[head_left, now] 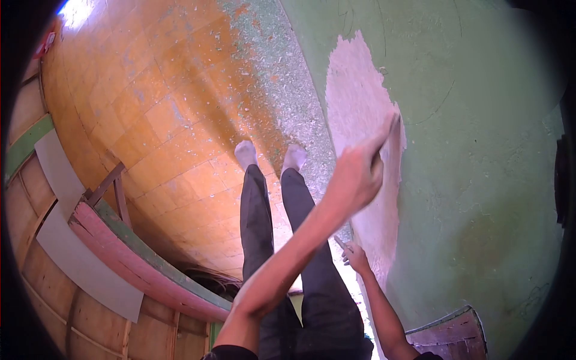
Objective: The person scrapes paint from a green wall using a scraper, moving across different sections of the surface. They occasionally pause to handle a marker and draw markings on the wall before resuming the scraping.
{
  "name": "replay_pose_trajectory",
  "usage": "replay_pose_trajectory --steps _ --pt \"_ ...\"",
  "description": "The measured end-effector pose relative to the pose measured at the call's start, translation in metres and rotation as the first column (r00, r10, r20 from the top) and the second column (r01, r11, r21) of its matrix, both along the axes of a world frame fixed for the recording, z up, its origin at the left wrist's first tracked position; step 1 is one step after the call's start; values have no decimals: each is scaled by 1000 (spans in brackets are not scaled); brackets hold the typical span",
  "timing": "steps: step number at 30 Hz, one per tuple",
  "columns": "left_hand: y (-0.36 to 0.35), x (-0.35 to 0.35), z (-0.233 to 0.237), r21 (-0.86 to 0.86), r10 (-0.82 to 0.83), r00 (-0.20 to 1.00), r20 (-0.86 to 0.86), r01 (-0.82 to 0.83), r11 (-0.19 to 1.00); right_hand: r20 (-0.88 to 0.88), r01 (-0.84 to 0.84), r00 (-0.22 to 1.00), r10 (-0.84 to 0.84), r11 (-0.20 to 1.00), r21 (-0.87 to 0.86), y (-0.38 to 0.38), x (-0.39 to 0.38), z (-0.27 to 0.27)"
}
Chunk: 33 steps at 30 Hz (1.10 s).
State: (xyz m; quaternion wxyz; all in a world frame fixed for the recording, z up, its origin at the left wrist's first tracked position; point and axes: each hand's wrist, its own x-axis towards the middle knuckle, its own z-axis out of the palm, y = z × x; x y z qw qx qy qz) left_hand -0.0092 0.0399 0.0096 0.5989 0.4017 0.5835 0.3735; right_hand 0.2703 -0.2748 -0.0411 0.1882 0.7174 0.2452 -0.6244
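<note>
Both hands are at the green wall (480,180): my left hand (354,180) has its grip closed on a scraper (389,133) pressed against the bare patch (357,90); lower down, my right hand (357,259) pinches a thin tool (341,242) beside it.

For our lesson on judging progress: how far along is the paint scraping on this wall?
Done: a bare strip runs down the green wall, and flakes litter the floor. In hand: the left hand presses a scraper at the strip's edge; the right hand holds a thin tool lower down. Left: most of the wall in view is still green.
</note>
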Motion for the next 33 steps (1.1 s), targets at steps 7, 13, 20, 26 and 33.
replay_pose_trajectory --steps 7,13,20,26,33 --pt "-2 4 -5 117 55 995 -88 -45 992 11 -25 1000 25 1000 -10 8 -3 -3" --pt "7 -1 -17 202 105 993 -52 -93 975 -17 20 1000 -19 1000 10 5 -8 -2" --pt "12 0 -23 173 110 983 -146 -84 981 -13 16 1000 -17 1000 -17 11 -2 0" --pt "13 15 -25 176 175 967 -183 -143 974 -6 -7 1000 7 1000 -20 8 -6 9" --pt "-13 27 -36 250 150 973 -177 -103 963 -9 34 999 -34 999 -24 13 -4 9"
